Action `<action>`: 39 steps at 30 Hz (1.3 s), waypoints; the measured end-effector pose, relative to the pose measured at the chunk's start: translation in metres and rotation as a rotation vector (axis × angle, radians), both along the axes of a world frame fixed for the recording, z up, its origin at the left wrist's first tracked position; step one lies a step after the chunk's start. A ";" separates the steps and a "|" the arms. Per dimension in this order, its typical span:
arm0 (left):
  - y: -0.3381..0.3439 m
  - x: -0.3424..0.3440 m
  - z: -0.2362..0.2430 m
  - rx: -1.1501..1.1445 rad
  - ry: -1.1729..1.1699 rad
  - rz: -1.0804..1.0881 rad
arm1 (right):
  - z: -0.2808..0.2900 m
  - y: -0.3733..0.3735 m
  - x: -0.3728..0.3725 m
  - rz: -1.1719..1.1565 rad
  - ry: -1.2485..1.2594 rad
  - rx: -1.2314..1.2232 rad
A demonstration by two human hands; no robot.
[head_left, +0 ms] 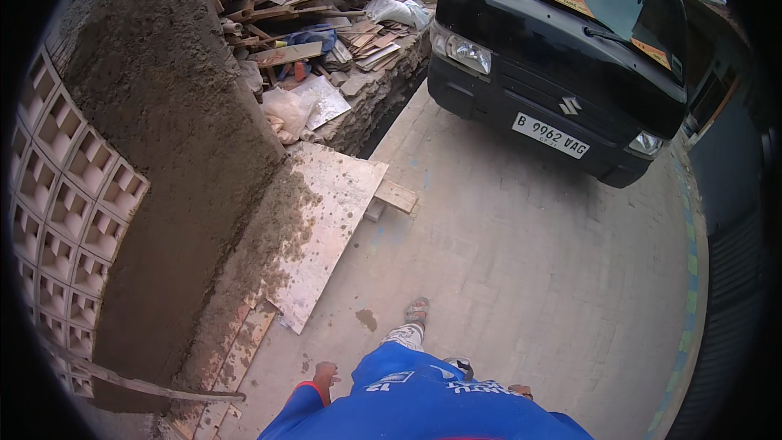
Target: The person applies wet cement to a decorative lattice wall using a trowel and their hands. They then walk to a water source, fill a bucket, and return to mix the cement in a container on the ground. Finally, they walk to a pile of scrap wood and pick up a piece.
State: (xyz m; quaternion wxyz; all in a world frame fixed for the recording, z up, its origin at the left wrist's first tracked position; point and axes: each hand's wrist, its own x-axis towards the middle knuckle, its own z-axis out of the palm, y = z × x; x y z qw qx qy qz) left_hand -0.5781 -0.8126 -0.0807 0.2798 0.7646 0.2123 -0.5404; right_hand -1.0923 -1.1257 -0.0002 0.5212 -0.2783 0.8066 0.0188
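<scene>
My left hand (326,376) hangs beside my blue shirt (440,407), fingers loosely bent and apart. Nothing shows in it. Of my right hand (521,391), only a small part comes out past the shirt on the other side; its fingers are mostly hidden. Nearest to the left hand, across a strip of paving, lie long wooden boards (236,358) at the foot of a wall. Beyond them a pale flat panel (326,228) is spattered with wet mortar (285,228). My sandalled foot (417,311) is on the paving ahead of me.
A freshly plastered wall (163,155) with pale ventilation blocks (73,195) runs along the left. A wooden pole (147,385) slants near its base. Scrap wood and rubble (350,33) fill the far left. A black van (562,73) stands ahead on the paved lane (521,277).
</scene>
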 end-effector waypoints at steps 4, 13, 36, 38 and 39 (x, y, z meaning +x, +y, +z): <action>-0.165 0.073 0.092 -0.202 -0.220 0.062 | 0.010 -0.103 0.045 -0.083 -0.045 -0.070; -0.422 0.210 0.162 -0.395 -0.557 0.150 | -0.009 -0.379 0.182 0.144 -0.090 -0.023; -0.684 0.272 0.075 -0.011 -0.440 -0.524 | 0.074 -0.902 0.927 1.190 -0.690 -0.195; -0.682 0.340 0.073 0.079 -0.467 -0.246 | 0.066 -0.905 0.978 1.197 -0.659 -0.164; -0.686 0.397 0.070 0.150 -0.482 0.125 | 0.066 -0.905 1.025 1.224 -0.688 -0.164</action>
